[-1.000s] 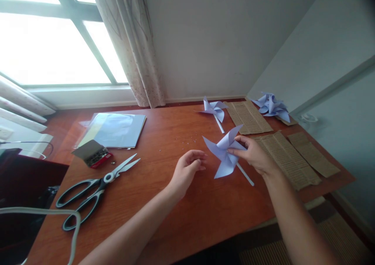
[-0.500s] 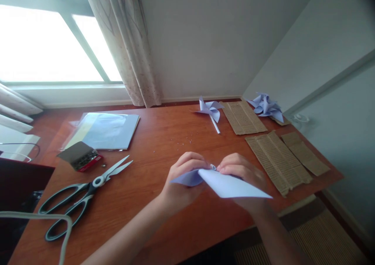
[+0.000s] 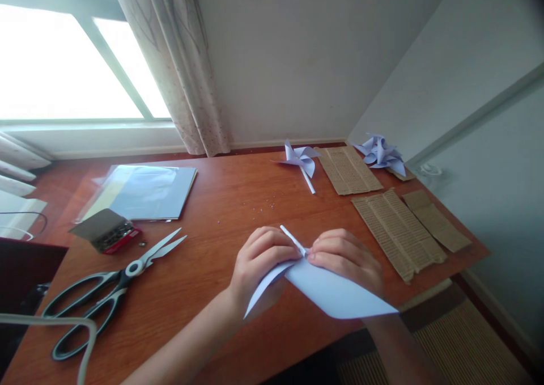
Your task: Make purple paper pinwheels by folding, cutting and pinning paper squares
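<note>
The head view shows both my hands at one paper pinwheel, well to the right of the scissors and above the tabletop; its white stick points away from me, its blades toward me. I judge the step in hand to be working the join where stick meets blades; the next move, as I read it, calls for a firm pinch right at that join, with the paper left uncreased. My left hand is closed on the pinwheel, fingers curled over the paper beside the stick; my right hand is closed on it too, fingertips pinching the join from the other side; both thumbs are mostly hidden. An open box of small metal pieces lies just beyond the scissors; a second pinwheel lies beyond and right of them; corrugated cardboard lies well to their right.
</note>
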Demonstrator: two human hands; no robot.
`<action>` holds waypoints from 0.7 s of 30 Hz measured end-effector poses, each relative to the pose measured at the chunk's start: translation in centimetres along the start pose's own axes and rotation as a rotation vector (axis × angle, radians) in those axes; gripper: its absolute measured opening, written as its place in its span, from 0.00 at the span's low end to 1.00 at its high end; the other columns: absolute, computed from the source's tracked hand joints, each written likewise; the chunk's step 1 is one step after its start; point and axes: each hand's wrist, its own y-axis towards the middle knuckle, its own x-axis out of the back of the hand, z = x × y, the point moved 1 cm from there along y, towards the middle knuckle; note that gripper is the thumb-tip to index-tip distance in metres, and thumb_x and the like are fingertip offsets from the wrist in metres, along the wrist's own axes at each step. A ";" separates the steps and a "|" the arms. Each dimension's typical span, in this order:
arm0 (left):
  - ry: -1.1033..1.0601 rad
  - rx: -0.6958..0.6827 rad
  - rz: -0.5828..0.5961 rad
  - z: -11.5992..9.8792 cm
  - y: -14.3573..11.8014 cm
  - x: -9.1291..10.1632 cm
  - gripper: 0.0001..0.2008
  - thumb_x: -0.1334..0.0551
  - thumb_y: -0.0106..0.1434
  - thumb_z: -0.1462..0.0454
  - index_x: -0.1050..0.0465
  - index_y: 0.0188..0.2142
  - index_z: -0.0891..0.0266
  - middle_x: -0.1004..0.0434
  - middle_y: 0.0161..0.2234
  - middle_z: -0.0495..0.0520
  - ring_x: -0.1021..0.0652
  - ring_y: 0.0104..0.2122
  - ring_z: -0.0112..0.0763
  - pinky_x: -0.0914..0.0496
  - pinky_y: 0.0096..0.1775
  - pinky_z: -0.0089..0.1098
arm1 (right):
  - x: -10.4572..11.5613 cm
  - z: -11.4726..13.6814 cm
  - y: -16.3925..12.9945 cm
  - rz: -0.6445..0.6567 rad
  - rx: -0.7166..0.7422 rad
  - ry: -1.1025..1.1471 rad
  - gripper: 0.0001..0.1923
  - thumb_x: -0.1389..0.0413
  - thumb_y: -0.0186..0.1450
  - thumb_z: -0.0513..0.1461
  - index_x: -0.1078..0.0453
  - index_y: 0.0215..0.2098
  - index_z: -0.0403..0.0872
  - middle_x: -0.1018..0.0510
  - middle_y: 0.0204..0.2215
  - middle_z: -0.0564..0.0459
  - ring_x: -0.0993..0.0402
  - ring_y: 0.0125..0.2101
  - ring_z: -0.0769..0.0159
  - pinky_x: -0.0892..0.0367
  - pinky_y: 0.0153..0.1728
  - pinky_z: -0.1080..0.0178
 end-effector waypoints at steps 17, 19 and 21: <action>-0.244 0.453 0.102 3.4 1.0 2.2 0.12 0.40 0.65 0.69 0.19 0.44 0.62 0.16 0.42 0.59 0.19 0.42 0.38 0.26 0.45 0.35 | 0.4 -0.1 0.0 -0.070 -0.296 0.381 0.04 0.37 0.66 0.36 0.23 0.37 0.53 0.21 0.32 0.53 0.22 0.33 0.62 0.27 0.34 0.58; -0.428 0.569 0.041 3.9 1.0 2.6 0.13 0.40 0.64 0.67 0.19 0.45 0.62 0.16 0.42 0.58 0.19 0.40 0.38 0.27 0.42 0.34 | 0.4 -0.4 -0.1 -0.104 -0.304 0.436 0.03 0.36 0.65 0.37 0.24 0.36 0.54 0.21 0.31 0.54 0.23 0.32 0.62 0.28 0.35 0.59; -0.515 0.646 -0.019 4.2 1.0 2.8 0.12 0.39 0.65 0.65 0.19 0.44 0.62 0.16 0.41 0.58 0.19 0.39 0.37 0.28 0.40 0.32 | 0.4 -0.7 -0.2 -0.131 -0.326 0.509 0.03 0.35 0.64 0.39 0.25 0.35 0.53 0.21 0.30 0.54 0.24 0.31 0.63 0.28 0.34 0.59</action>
